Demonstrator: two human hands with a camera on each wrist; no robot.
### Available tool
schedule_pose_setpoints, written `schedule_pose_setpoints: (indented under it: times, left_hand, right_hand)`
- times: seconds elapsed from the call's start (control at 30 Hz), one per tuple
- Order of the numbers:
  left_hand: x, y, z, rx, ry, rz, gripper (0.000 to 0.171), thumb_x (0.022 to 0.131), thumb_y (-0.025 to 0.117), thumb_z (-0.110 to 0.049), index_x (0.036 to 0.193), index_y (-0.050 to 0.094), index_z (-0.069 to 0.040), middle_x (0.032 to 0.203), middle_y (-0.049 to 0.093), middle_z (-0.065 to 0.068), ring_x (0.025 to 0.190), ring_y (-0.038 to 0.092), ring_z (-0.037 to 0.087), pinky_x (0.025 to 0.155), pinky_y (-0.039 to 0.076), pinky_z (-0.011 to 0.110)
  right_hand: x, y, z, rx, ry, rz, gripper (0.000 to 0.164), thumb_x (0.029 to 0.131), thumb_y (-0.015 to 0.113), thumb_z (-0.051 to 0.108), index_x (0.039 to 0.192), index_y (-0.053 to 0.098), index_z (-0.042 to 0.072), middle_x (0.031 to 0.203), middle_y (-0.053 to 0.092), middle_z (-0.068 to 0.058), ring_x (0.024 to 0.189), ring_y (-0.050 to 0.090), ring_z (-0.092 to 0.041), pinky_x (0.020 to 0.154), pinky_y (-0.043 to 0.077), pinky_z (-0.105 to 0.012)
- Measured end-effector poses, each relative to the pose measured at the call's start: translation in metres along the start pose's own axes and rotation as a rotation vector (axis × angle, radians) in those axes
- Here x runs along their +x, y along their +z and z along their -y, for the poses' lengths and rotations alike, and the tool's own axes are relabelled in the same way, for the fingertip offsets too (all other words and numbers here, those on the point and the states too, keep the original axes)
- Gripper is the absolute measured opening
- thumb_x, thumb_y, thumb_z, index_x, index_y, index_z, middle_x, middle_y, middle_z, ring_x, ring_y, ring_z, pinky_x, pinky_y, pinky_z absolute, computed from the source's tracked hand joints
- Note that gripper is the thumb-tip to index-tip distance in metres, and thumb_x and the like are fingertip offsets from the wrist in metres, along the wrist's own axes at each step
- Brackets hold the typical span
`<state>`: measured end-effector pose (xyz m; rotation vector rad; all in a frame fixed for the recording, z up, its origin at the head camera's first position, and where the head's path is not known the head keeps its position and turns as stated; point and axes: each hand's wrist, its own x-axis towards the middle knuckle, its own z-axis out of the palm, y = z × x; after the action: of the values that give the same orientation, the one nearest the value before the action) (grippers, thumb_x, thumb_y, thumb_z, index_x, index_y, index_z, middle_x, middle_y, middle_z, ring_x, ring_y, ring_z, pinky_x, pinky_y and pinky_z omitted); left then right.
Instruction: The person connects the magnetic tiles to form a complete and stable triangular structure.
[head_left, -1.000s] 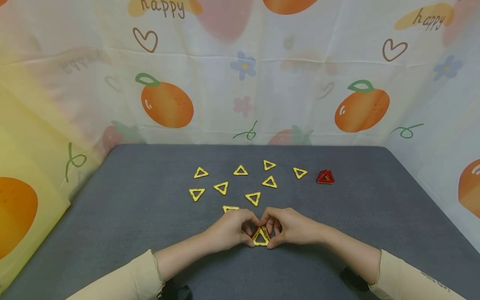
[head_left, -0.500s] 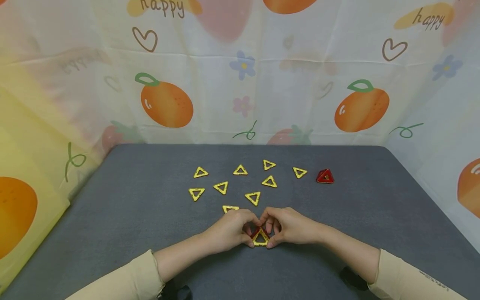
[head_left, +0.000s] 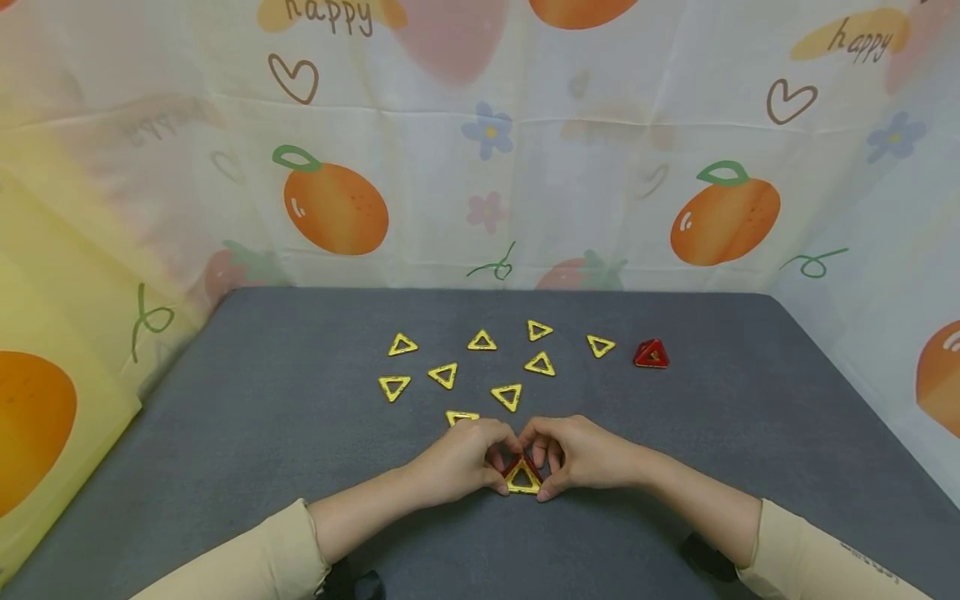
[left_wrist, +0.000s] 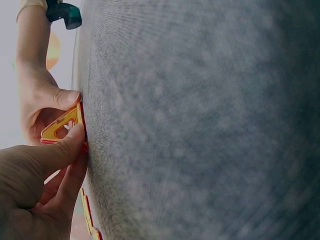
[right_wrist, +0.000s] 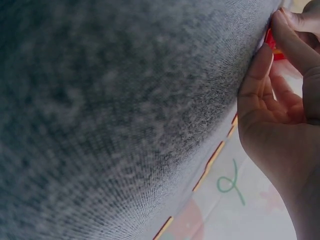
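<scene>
A small pyramid of triangular tiles stands on the dark table near its front middle, its near face yellow and its side faces red. My left hand grips it from the left, thumb at the lower left corner. From the other side my right hand grips it, thumb at the lower right corner. Both index fingertips meet at the pyramid's top. In the left wrist view the yellow tile shows between thumb and fingers. The right wrist view shows only a red sliver of the pyramid; fingers hide the rest.
Several loose yellow triangle tiles lie flat beyond my hands. One tile is partly covered by my left hand. A red pyramid stands at the right back of the grey table. A printed curtain hangs behind.
My right thumb shifts very slightly to the right at the pyramid's lower corner. Both hands otherwise keep their hold, and the loose tiles stay put.
</scene>
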<state>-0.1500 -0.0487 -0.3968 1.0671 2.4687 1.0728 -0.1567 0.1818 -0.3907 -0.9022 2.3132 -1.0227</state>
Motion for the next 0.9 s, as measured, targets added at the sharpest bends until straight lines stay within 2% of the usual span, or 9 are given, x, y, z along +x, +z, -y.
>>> schedule_pose_setpoints:
  times: [0.23,0.4,0.53,0.73,0.9]
  left_hand:
    - [0.000,-0.001,0.000,-0.027,-0.011,0.010,0.037,0.071,0.087,-0.007,0.103,0.068,-0.007,0.098,0.071,0.007,0.072,0.064,-0.001,0.066,0.052,0.013]
    - [-0.002,-0.011,0.000,-0.052,-0.015,-0.008,0.036,0.073,0.085,-0.006,0.105,0.069,-0.008,0.100,0.072,0.007,0.079,0.067,0.006,0.068,0.053,0.015]
    - [-0.004,-0.027,0.003,-0.027,-0.014,-0.083,0.033,0.075,0.084,-0.008,0.105,0.069,-0.006,0.100,0.072,0.009,0.084,0.069,0.013,0.071,0.054,0.017]
    - [-0.011,-0.059,0.011,-0.010,-0.086,-0.214,0.030,0.079,0.082,-0.010,0.106,0.069,-0.007,0.104,0.072,0.011,0.088,0.068,0.014,0.074,0.056,0.020]
    - [-0.019,-0.086,0.025,0.000,-0.140,-0.329,0.031,0.080,0.082,-0.012,0.108,0.070,-0.011,0.108,0.072,0.011,0.091,0.068,0.016,0.080,0.058,0.029]
  right_hand:
    - [-0.001,0.000,0.000,-0.001,0.017,0.001,0.046,0.074,0.087,0.024,0.113,0.062,0.023,0.089,0.064,0.001,0.062,0.057,-0.001,0.059,0.052,-0.021]
    - [-0.001,0.001,0.000,0.013,0.014,0.009,0.046,0.075,0.086,0.025,0.115,0.063,0.019,0.091,0.064,-0.001,0.063,0.057,-0.002,0.058,0.051,-0.021]
    - [-0.001,0.001,0.001,0.017,0.025,0.013,0.046,0.076,0.086,0.025,0.115,0.063,0.018,0.091,0.064,-0.002,0.064,0.057,-0.003,0.059,0.051,-0.021]
    - [-0.001,0.001,0.003,0.023,0.038,0.014,0.045,0.076,0.085,0.024,0.115,0.063,0.017,0.091,0.064,-0.002,0.064,0.057,-0.003,0.059,0.051,-0.021]
    - [-0.001,0.001,0.003,0.031,0.035,0.021,0.045,0.077,0.085,0.024,0.116,0.063,0.016,0.092,0.063,-0.002,0.065,0.056,-0.003,0.060,0.050,-0.020]
